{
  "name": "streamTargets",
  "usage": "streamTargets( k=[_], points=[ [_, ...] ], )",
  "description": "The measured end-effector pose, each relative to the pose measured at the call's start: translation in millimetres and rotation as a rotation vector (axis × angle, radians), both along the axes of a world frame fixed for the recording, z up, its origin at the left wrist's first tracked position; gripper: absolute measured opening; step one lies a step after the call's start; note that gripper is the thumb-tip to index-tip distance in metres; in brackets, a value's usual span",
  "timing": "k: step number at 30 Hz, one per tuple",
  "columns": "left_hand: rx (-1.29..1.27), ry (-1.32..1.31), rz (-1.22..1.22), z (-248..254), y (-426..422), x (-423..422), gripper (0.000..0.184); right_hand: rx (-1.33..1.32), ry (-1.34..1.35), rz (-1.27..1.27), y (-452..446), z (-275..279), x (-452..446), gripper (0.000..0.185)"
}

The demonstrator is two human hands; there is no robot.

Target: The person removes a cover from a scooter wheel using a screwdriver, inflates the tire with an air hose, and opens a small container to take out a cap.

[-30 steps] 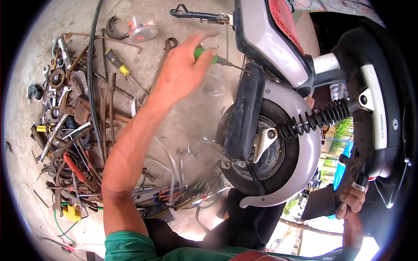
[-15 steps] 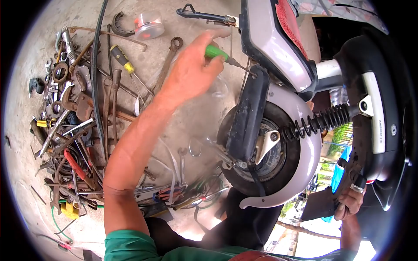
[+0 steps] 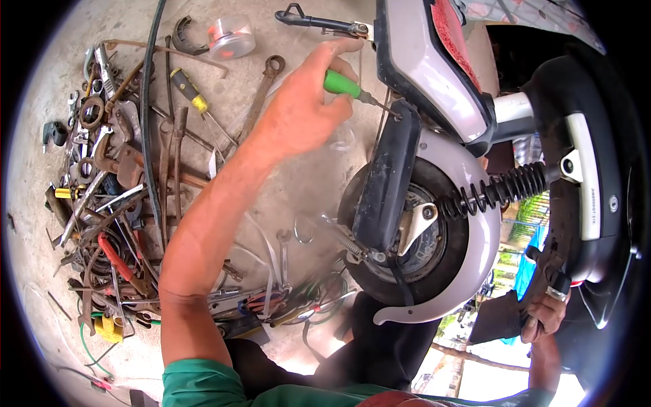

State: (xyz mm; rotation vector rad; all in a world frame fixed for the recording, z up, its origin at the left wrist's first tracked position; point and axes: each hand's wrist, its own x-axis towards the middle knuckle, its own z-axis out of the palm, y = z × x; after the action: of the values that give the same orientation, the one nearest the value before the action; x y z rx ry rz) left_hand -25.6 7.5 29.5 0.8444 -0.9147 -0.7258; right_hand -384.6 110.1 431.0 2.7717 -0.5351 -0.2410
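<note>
My left hand (image 3: 308,102) is closed around the green handle of a screwdriver (image 3: 342,84). Its index finger stretches along toward the scooter's body, and the shaft slants down to the right. The tip meets the upper end of a long black cover (image 3: 386,176) beside the rear wheel (image 3: 444,271); whether it sits in a screw is too small to tell. At the lower right, my right hand (image 3: 544,317) is wrapped round a black bracket (image 3: 553,278) under the scooter's tail, near a dark flap (image 3: 494,319). Some of its fingers are hidden.
Many wrenches, pliers and other tools lie heaped on the concrete floor at left, with a hammer (image 3: 132,166) among them. A yellow-and-black screwdriver (image 3: 188,90), a clear jar (image 3: 232,37) and a black hose (image 3: 147,115) lie nearer. A coil-spring shock absorber (image 3: 495,190) spans wheel and tail.
My left hand has shifted slightly and its grip has turned a little, with the green handle moving slightly right. The screwdriver tip stays at the cover's upper end. My right hand looks unmoved.
</note>
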Motion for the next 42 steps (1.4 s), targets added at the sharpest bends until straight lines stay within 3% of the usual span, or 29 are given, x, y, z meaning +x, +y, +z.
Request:
streamTargets(
  k=[4, 7, 13, 16, 19, 22, 25, 28, 34, 37, 41, 42],
  points=[
    [0.218, -0.019, -0.014, 13, 6, 2, 0.048, 0.002, 0.000, 0.008, 1, 1, 2, 0.004],
    [0.446, -0.126, -0.273, 15, -1, 22, 0.055, 0.014, 0.002, 0.004, 0, 2, 3, 0.005],
    [-0.022, 0.061, -0.038, -5, -6, -4, 0.043, 0.025, -0.014, 0.016, 0, 1, 7, 0.005],
    [0.038, 0.086, 0.020, 2, -8, -6, 0.044, 0.033, -0.023, 0.006, 1, -4, 5, 0.005],
    [0.513, -0.077, -0.158, 21, -2, 14, 0.050, 0.048, -0.046, -0.007, 2, -7, 4, 0.006],
    [0.427, -0.047, -0.145, 8, -11, 7, 0.052, 0.058, -0.076, -0.011, 3, -6, 5, 0.006],
    [0.106, 0.060, -0.034, 1, -17, -1, 0.050, 0.080, -0.106, -0.004, 5, -6, 4, 0.006],
    [0.093, 0.171, -0.131, 3, -24, 0, 0.051, 0.108, -0.153, 0.009, 3, -5, 2, 0.007],
    [0.573, 0.197, -0.172, 37, -17, 7, 0.046, 0.130, -0.185, 0.073, -7, -5, -3, 0.011],
    [0.587, 0.083, -0.094, 20, -18, 7, 0.046, 0.180, -0.208, 0.060, -7, -5, -3, 0.015],
    [0.293, 0.634, -0.159, 0, -15, -9, 0.049, 0.192, -0.337, 0.097, -10, -9, 4, 0.017],
    [0.294, 0.572, -0.155, 5, -12, -11, 0.048, 0.195, -0.374, 0.143, -13, -11, 4, 0.017]
  ],
)
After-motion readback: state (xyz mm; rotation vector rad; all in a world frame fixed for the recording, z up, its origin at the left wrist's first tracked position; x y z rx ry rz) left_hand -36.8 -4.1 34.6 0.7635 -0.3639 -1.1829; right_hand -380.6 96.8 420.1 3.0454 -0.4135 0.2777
